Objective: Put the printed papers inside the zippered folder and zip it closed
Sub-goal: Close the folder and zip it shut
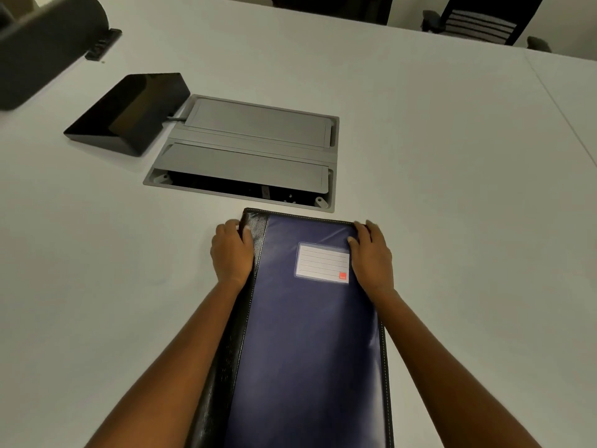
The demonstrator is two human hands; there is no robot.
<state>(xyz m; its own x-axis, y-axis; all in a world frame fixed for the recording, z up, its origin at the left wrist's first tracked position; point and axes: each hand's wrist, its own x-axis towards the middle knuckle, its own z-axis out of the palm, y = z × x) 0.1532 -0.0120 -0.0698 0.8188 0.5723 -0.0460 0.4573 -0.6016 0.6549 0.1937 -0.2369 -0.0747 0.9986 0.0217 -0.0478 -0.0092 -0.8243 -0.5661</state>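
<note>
**Position.** The zippered folder (310, 334) lies flat on the white worktop (452, 189), directly before the person and running lengthwise away from them. Its black spine is on their left and its blue cover faces up, with the label pocket (323, 261) toward the far end. The folder is closed. Whether the zip is run cannot be told from here. No printed papers are in view, so I cannot say whether they are inside or elsewhere.

**Hands.** The left hand (232, 250) grasps the far left corner at the spine, thumb on top and fingers curled over the edge. The right hand (371, 253) grasps the far right corner in the same way, thumb on the cover.

**Judgement.** A hold at both far corners squares and steadies the folder. It would suit sliding the folder or feeling along the edge for the zip pull.

**Surroundings.** Just beyond the folder's far edge, not touching it, a grey cable hatch (248, 150) is let into the worktop with its near flap ajar. A black wedge-shaped device (129, 111) stands beside the hatch's left end.

**Risk.** Pushed forward, the folder would ride over the open gap.
</note>
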